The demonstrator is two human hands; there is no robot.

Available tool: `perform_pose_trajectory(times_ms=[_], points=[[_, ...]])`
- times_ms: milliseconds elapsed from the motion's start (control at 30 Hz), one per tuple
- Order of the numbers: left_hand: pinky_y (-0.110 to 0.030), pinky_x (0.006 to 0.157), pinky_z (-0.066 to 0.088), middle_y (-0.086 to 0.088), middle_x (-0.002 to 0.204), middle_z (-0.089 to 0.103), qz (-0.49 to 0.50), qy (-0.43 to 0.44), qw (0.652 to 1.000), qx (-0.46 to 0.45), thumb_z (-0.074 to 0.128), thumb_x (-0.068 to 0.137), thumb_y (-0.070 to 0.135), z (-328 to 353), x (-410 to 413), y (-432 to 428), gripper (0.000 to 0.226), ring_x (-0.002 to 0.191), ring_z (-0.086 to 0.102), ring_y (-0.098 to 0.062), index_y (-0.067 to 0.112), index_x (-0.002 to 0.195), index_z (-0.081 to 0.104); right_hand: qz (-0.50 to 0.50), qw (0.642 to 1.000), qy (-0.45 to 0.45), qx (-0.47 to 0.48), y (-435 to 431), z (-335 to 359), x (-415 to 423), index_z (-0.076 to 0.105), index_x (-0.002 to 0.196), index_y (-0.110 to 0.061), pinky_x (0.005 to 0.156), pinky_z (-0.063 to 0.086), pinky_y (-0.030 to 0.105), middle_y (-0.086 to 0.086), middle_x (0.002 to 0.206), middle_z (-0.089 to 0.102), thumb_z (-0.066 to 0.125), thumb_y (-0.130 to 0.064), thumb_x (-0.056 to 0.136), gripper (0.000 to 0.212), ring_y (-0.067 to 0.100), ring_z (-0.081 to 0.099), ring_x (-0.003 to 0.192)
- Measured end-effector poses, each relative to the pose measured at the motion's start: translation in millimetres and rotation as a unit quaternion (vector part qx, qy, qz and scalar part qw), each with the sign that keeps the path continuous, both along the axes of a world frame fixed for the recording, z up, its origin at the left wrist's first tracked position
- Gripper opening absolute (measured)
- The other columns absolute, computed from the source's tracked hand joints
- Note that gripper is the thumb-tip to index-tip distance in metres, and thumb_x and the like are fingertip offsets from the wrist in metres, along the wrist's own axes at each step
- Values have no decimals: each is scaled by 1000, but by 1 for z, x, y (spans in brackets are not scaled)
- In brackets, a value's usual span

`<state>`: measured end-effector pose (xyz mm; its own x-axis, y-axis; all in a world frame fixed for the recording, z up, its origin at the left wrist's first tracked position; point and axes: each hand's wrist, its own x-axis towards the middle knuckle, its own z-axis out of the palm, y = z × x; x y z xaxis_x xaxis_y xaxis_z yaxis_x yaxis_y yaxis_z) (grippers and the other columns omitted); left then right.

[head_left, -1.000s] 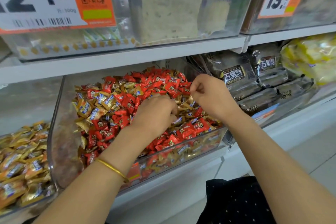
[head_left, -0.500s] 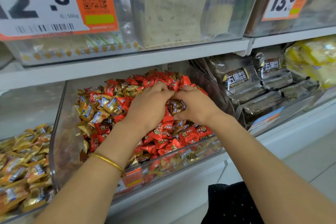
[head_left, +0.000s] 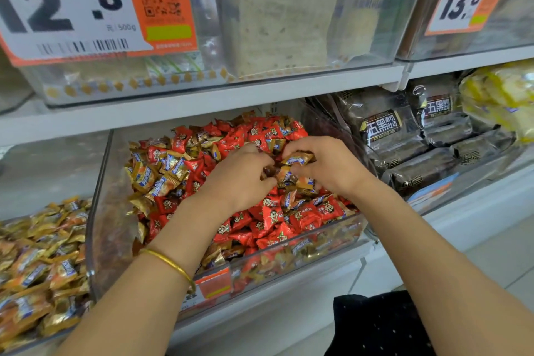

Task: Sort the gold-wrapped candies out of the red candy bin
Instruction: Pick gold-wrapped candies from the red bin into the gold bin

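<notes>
Pinching a gold candy [head_left: 297, 158], her right hand [head_left: 332, 166] touches the curled, empty-looking left hand [head_left: 241, 179] over the bin [head_left: 95, 211].

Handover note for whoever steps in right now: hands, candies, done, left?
Left hand: in the clear mixed bin, fingers curled over gold-wrapped candies.
Right hand: pinching one gold candy at the pile's centre.
Done: cannot tell; the bin of gold candies sits to the left.
Left: many gold ones remain among the red candies, thickest at the pile's left side.
</notes>
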<state>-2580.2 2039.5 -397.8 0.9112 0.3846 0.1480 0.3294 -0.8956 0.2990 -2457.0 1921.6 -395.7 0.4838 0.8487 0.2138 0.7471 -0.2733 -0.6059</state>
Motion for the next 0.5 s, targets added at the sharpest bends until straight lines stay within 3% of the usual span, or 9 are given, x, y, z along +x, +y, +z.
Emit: perform_pose_trajectory(times_ms=[67, 167, 233, 333, 500], points=[[-31, 90, 42, -1, 112, 47, 10, 0, 1000, 2, 57, 89, 31, -3, 0, 2, 32, 108, 46, -19, 21, 119, 61, -23, 997, 61, 33, -3, 1, 0, 64, 108, -14, 43, 39, 7, -4, 116, 57, 63, -6, 88, 22, -5, 47, 38], [-32, 91, 41, -1, 116, 46, 11, -13, 1000, -2, 61, 87, 27, -3, 2, 1, 23, 110, 45, -20, 18, 108, 64, -41, 989, 131, 53, -6, 4, -3, 62, 108, -17, 40, 46, 20, -5, 117, 55, 60, -6, 90, 21, 12, 56, 49], [-29, 86, 40, 0, 109, 48, 5, -24, 1000, -13, 64, 85, 24, -2, 2, 1, 17, 105, 48, -20, 15, 100, 63, -35, 984, 164, 57, -7, 5, -4, 62, 106, -18, 38, 43, 19, -1, 109, 56, 60, -6, 90, 20, 9, 53, 50], [-26, 72, 39, -1, 98, 54, 4, -39, 998, -55, 63, 87, 20, 0, 0, 2, 11, 92, 52, -19, 10, 91, 59, -53, 971, 220, 81, -7, 7, -2, 61, 105, -18, 35, 37, 17, 7, 80, 54, 58, -6, 91, 18, 2, 40, 39], [-11, 51, 36, 6, 90, 54, 33, -119, 979, -161, 56, 92, 17, 6, -5, 8, 7, 75, 53, -9, 16, 98, 54, -88, 929, 344, 101, -8, 11, -2, 65, 95, -24, 38, 36, 17, 1, 75, 54, 59, -6, 91, 19, 18, 46, 64]])
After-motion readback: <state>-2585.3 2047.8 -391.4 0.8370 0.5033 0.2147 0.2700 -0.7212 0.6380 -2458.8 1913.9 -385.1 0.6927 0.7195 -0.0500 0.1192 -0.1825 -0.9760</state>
